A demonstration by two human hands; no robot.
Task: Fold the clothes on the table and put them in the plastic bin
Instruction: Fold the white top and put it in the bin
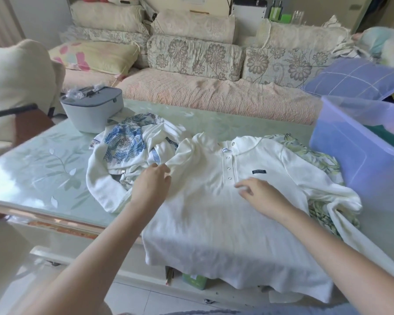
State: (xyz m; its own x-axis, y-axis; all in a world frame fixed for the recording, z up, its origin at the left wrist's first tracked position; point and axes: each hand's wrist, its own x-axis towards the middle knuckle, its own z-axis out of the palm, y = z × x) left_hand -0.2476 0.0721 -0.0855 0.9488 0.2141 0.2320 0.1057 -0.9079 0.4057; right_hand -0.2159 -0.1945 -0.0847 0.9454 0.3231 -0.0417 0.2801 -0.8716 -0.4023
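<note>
White shirt [214, 212]: buttoned collar, laid front-up across the desk [43, 167], collar toward the far side, hem hanging over the near edge. Left hand [152, 178]: fingers and thumb curled, pinching bunched fabric at the shirt's sleeve, beside the shoulder. Right hand [259, 192]: released, fingers loosely spread over the chest just below the button row, grasping nothing. Blue-patterned garment [123, 142]: crumpled heap, touching the shirt on the left-hand side. Green floral garment [316, 160]: lying partly under the shirt's other sleeve. Plastic bin [362, 155]: translucent purple, at the desk's right end, dark green cloth visible inside. Grey lidded box [91, 112]: far left corner of the desk. Sofa [214, 92]: beyond the desk.
</note>
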